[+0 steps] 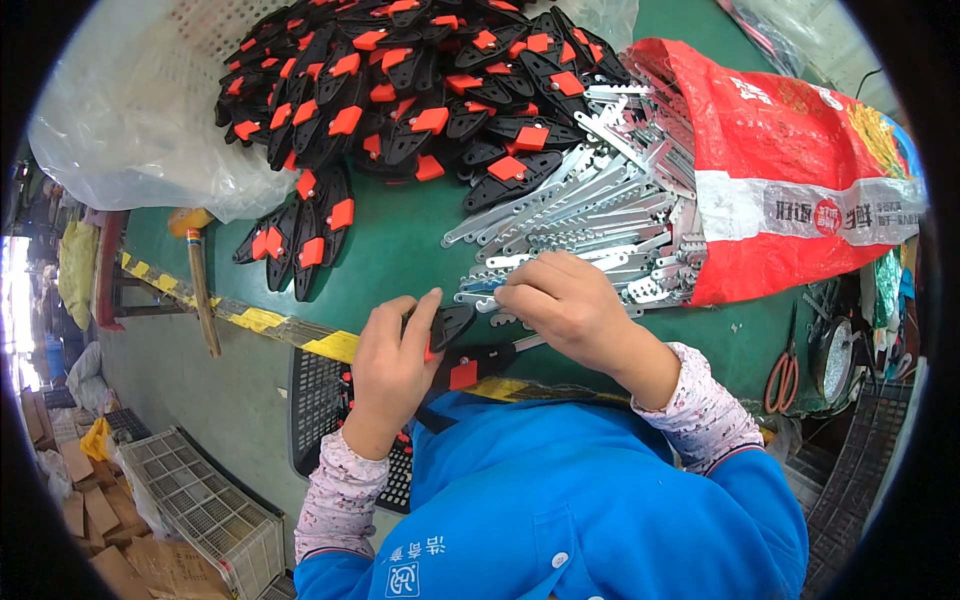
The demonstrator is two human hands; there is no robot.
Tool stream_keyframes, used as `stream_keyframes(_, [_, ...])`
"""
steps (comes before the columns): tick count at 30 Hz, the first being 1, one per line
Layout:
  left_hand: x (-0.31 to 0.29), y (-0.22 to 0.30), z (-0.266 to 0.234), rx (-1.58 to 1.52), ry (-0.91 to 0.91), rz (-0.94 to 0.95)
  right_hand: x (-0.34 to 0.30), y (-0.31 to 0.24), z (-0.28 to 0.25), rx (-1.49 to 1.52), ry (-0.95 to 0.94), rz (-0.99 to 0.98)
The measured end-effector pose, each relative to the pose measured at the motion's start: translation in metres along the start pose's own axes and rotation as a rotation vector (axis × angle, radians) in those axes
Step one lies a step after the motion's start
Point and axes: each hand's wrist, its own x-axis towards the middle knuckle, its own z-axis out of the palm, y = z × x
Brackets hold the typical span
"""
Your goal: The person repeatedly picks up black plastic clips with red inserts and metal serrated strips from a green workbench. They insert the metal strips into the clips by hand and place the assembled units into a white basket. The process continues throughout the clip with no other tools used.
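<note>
My left hand (388, 365) is closed around a black plastic piece (455, 322) with a red tab, partly hidden by the fingers. To its right, my right hand (565, 305) pinches at a silver notched metal strip (474, 298) by the edge of the strip pile. Below the hands, at the table's near edge, lies another black piece with a red tab (463, 375), a metal strip (527, 343) sticking out of its right end. Loose notched strips (590, 205) spill from a red woven sack (790, 190) on the right.
A large heap of black pieces with red tabs (400, 110) covers the far side of the green table (400, 245), beside clear plastic bags (130, 120). A hammer (200, 275) is at the left edge, red-handled scissors (783, 380) at the right. Crates (205, 500) stand lower left.
</note>
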Motion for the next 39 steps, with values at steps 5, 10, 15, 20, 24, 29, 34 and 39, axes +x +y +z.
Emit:
stream_keyframes(5, [0.003,0.002,-0.009,0.09,-0.068,0.04,-0.001,-0.003,-0.004,-0.048,-0.017,-0.048])
stream_keyframes(10, [0.009,0.012,-0.018,0.101,-0.184,0.095,-0.006,-0.011,-0.009,-0.082,-0.102,-0.012])
stream_keyframes(15, [0.005,0.004,-0.019,-0.199,-0.233,0.01,-0.01,-0.009,-0.012,-0.184,-0.056,0.122])
stream_keyframes(20, [0.008,0.009,-0.019,-0.234,-0.259,0.014,-0.02,0.005,-0.025,-0.294,-0.108,0.105])
stream_keyframes(24, [0.016,0.019,-0.021,-0.253,-0.314,0.064,-0.017,-0.013,-0.02,-0.148,-0.162,0.058])
stream_keyframes(29, [0.011,0.026,-0.009,-0.258,-0.302,0.044,-0.033,-0.013,-0.018,0.241,-0.145,0.168])
stream_keyframes(34, [0.01,0.021,0.009,-0.151,-0.273,0.195,-0.04,-0.006,-0.033,-0.048,-0.208,0.323])
stream_keyframes(39, [0.001,0.023,0.014,-0.214,-0.397,0.176,-0.039,0.014,-0.023,-0.291,-0.186,0.329])
